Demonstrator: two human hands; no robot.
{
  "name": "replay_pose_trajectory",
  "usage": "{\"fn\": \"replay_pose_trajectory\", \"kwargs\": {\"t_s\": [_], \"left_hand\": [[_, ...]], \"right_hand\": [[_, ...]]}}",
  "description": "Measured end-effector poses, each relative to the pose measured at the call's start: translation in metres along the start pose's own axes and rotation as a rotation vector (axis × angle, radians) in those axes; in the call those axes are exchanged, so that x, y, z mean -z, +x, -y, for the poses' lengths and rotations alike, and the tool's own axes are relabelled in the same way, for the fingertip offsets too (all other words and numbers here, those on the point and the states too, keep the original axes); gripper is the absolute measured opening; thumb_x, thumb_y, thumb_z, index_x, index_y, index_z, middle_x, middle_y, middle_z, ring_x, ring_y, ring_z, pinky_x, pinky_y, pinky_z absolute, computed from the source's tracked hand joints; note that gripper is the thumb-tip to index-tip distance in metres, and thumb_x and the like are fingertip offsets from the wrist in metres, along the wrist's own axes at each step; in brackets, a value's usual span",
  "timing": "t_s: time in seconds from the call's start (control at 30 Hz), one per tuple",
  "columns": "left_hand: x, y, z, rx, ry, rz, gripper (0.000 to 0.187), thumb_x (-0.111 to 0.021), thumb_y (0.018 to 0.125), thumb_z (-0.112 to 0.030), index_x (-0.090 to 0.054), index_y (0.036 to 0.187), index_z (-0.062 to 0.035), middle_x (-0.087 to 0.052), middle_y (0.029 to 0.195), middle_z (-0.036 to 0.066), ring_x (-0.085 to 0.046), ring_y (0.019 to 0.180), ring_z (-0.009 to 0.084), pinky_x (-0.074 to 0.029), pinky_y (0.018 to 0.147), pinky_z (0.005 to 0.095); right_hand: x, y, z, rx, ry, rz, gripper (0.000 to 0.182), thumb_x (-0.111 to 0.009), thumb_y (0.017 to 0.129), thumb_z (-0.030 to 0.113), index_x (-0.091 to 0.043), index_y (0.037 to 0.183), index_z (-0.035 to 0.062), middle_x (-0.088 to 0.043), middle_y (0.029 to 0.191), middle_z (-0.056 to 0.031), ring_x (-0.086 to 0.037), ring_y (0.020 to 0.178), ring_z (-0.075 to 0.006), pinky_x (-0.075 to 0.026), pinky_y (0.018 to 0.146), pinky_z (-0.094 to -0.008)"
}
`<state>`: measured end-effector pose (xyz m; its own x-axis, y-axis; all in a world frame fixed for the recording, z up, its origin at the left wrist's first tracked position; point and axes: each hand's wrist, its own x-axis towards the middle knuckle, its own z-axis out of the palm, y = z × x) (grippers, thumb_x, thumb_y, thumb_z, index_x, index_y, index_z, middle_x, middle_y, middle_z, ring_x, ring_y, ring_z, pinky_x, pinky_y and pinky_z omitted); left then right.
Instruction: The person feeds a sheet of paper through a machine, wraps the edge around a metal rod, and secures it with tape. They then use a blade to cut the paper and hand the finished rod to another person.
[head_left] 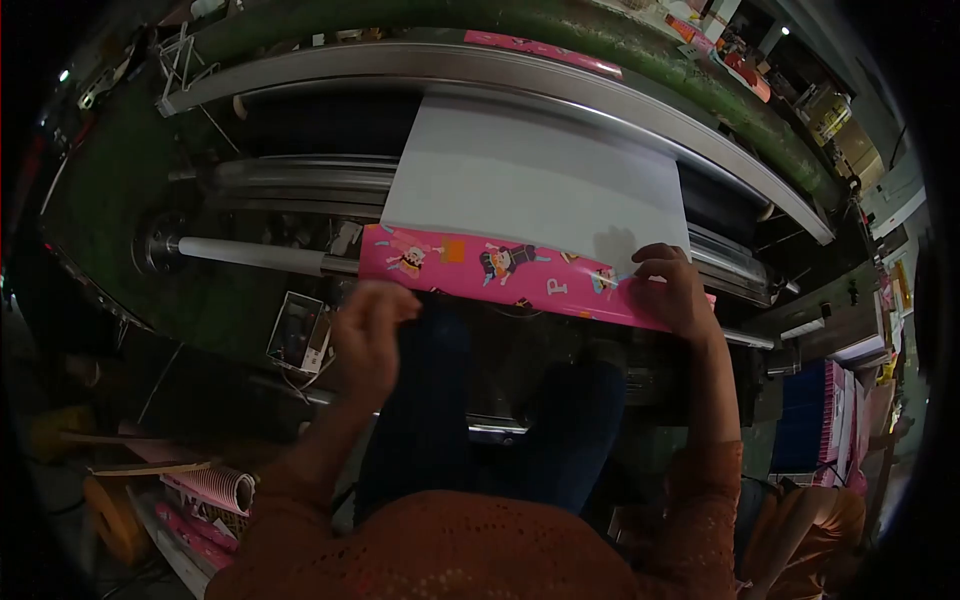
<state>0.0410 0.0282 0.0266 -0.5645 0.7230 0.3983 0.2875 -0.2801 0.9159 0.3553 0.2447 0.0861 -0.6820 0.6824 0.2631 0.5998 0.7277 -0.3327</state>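
Observation:
A white sheet (530, 170) comes down over the rollers in front of me. It meets a pink roll (460, 262) printed with cartoon figures and letters, which lies crosswise. My right hand (672, 290) is over the right end of this roll, thumb and fingers bent together in a pinch; what is between the fingertips I cannot tell. Its shadow falls on the white sheet. Left of the roll's lower edge, my left hand (370, 325) is lifted with bent fingers, smeared by motion. A pale core bar (250, 254) extends from the roll's left side to a round flange.
A metal crossbar (520, 75) and a green beam (400, 28) span the machine beyond the sheet. An open box (298, 335) hangs at left. Cardboard tubes (215, 490) lie at lower left. Another person's orange sleeve (840, 515) shows at lower right, near blue stacked material (800, 420).

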Motion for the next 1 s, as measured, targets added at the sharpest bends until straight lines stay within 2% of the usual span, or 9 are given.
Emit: {"fn": "replay_pose_trajectory", "kwargs": {"t_s": [0.1, 0.2, 0.27, 0.33, 0.53, 0.63, 0.8, 0.93, 1.0], "left_hand": [[-0.056, -0.002, -0.012, -0.757, 0.668, 0.274, 0.027, -0.065, 0.083, -0.024, -0.060, 0.101, -0.0048, -0.058, 0.104, 0.012, -0.055, 0.097, 0.0269, -0.045, 0.081, 0.0383], [-0.094, 0.007, 0.023, -0.785, 0.821, 0.317, 0.044, -0.075, 0.072, -0.024, -0.059, 0.108, -0.0056, -0.056, 0.108, 0.008, -0.051, 0.104, 0.0249, -0.040, 0.089, 0.0380], [-0.099, 0.011, 0.027, -0.788, 0.849, 0.322, 0.047, -0.074, 0.071, -0.028, -0.058, 0.110, -0.0067, -0.055, 0.105, 0.007, -0.051, 0.101, 0.0247, -0.041, 0.086, 0.0379], [-0.101, 0.011, 0.028, -0.777, 0.881, 0.334, 0.050, -0.074, 0.071, -0.032, -0.057, 0.111, -0.0078, -0.055, 0.102, 0.007, -0.051, 0.099, 0.0245, -0.041, 0.084, 0.0377], [-0.107, 0.018, 0.017, -0.810, 0.974, 0.361, 0.039, -0.063, 0.080, -0.045, -0.057, 0.095, -0.0094, -0.052, 0.088, 0.004, -0.048, 0.086, 0.0198, -0.039, 0.071, 0.0329], [-0.114, 0.018, 0.019, -0.740, 0.976, 0.394, 0.035, -0.068, 0.075, -0.041, -0.054, 0.084, -0.0107, -0.051, 0.085, 0.005, -0.049, 0.083, 0.0213, -0.040, 0.070, 0.0347], [-0.128, 0.022, 0.031, -0.780, 0.955, 0.062, 0.022, -0.063, 0.078, -0.030, -0.053, 0.071, -0.0115, -0.049, 0.070, 0.003, -0.050, 0.069, 0.0200, -0.039, 0.058, 0.0324], [-0.129, 0.023, 0.025, -0.684, 0.933, 0.094, 0.020, -0.063, 0.078, -0.025, -0.052, 0.068, -0.0111, -0.049, 0.068, 0.003, -0.050, 0.065, 0.0204, -0.040, 0.057, 0.0331], [-0.128, 0.022, 0.023, -0.551, 0.913, 0.183, 0.017, -0.065, 0.076, -0.023, -0.054, 0.070, -0.0104, -0.053, 0.074, 0.005, -0.054, 0.074, 0.0223, -0.043, 0.062, 0.0350]], "right_hand": [[-0.010, 0.007, -0.015, -0.082, 0.135, 0.124, 0.018, -0.076, 0.068, 0.018, -0.068, 0.079, 0.0067, -0.064, 0.106, -0.0070, -0.055, 0.105, -0.0286, -0.042, 0.086, -0.0424], [-0.007, 0.001, 0.007, -0.142, 0.037, 0.091, 0.018, -0.077, 0.068, 0.019, -0.068, 0.080, 0.0083, -0.063, 0.103, -0.0068, -0.056, 0.102, -0.0288, -0.042, 0.085, -0.0423], [-0.017, -0.006, 0.032, -0.155, -0.116, 0.034, 0.018, -0.076, 0.070, 0.019, -0.068, 0.083, 0.0092, -0.063, 0.101, -0.0068, -0.056, 0.100, -0.0291, -0.042, 0.084, -0.0421], [-0.042, -0.019, 0.058, -0.043, -0.213, -0.311, 0.019, -0.074, 0.074, 0.019, -0.066, 0.088, 0.0091, -0.061, 0.096, -0.0069, -0.056, 0.095, -0.0293, -0.042, 0.081, -0.0424], [-0.093, -0.019, 0.090, 0.001, -0.220, -0.490, 0.023, -0.071, 0.079, 0.028, -0.060, 0.084, 0.0086, -0.057, 0.085, -0.0087, -0.054, 0.084, -0.0294, -0.041, 0.071, -0.0392], [-0.100, -0.015, 0.082, 0.011, -0.325, -0.511, 0.024, -0.068, 0.080, 0.031, -0.057, 0.080, 0.0092, -0.055, 0.080, -0.0077, -0.053, 0.079, -0.0275, -0.041, 0.067, -0.0388], [-0.101, -0.004, 0.071, -0.038, -0.309, -0.439, 0.024, -0.066, 0.081, 0.028, -0.053, 0.076, 0.0090, -0.054, 0.073, -0.0075, -0.055, 0.071, -0.0268, -0.042, 0.061, -0.0377], [-0.095, 0.000, 0.073, -0.103, -0.219, -0.383, 0.022, -0.065, 0.082, 0.025, -0.052, 0.074, 0.0080, -0.055, 0.067, -0.0085, -0.057, 0.065, -0.0284, -0.044, 0.057, -0.0388], [-0.091, 0.001, 0.076, -0.121, -0.204, -0.348, 0.022, -0.064, 0.083, 0.024, -0.052, 0.074, 0.0077, -0.056, 0.067, -0.0086, -0.057, 0.064, -0.0283, -0.044, 0.057, -0.0390]]}}
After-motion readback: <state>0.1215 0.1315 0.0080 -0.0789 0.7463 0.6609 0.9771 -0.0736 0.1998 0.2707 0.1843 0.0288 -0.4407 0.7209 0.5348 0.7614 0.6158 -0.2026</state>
